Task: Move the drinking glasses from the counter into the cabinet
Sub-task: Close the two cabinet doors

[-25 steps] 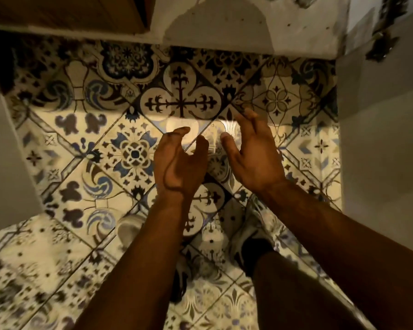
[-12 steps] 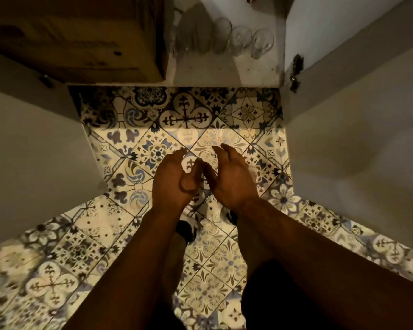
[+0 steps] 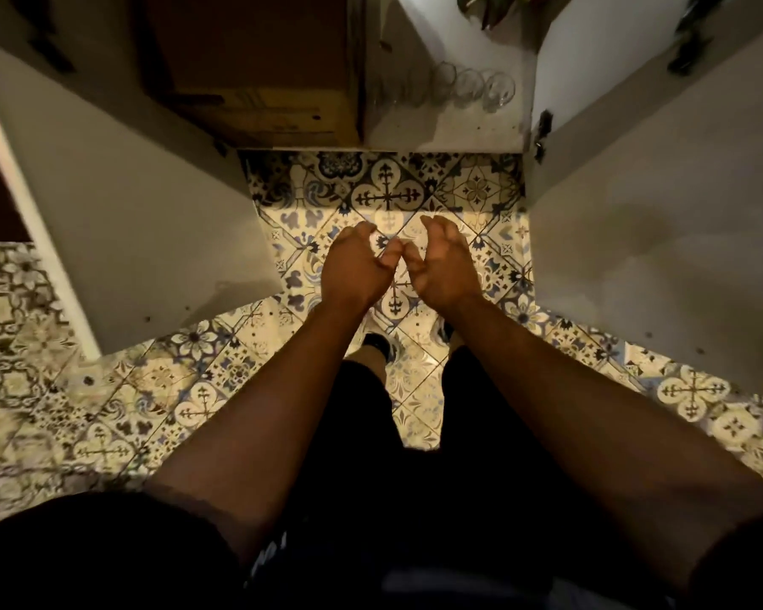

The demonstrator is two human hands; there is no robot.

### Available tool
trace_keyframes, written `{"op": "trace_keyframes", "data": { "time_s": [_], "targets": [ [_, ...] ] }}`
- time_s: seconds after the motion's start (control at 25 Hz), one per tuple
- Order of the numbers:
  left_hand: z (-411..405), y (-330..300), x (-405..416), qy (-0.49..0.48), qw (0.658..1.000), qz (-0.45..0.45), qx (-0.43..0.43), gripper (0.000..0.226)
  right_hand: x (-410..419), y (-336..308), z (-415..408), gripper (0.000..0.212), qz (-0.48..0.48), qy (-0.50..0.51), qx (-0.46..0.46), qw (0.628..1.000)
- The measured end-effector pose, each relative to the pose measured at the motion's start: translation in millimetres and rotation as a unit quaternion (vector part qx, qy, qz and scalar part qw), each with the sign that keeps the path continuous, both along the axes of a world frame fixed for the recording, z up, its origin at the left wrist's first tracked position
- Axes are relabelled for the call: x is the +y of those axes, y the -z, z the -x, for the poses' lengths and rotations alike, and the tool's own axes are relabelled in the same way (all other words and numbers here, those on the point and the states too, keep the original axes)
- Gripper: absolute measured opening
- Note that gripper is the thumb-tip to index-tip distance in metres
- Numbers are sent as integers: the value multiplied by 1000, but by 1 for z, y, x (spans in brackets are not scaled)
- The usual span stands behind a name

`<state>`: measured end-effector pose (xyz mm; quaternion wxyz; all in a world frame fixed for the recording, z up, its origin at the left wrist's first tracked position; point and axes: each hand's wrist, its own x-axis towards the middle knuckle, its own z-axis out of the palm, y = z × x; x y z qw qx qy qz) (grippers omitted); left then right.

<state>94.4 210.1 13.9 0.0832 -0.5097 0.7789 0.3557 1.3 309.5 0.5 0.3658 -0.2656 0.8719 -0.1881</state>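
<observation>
Empty hands before the open cabinet (image 3: 446, 134)

Left hand (image 3: 355, 268) and right hand (image 3: 443, 266) hold nothing, fingers loosely curled — fetch the next glass, set it beside the shelved glasses (image 3: 472, 88) gently.

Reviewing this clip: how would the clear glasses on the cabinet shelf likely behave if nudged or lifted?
The glasses look thin and clear, so probably fragile and slippery. They stand close together in a row, so a nudge would likely knock one into its neighbour. Both the left hand and right hand are empty.
</observation>
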Motion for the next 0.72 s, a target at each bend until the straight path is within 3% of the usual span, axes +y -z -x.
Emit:
{"op": "trace_keyframes", "data": {
  "time_s": [0.36, 0.72],
  "targets": [
    [-35, -93, 5, 55, 998, -13, -9, 57, 34, -94, 31, 56, -28, 11, 21, 999],
    [-83, -104, -34, 17, 996, -1, -84, 48, 76, -119, 67, 56, -104, 59, 57, 991]
  ]
}}
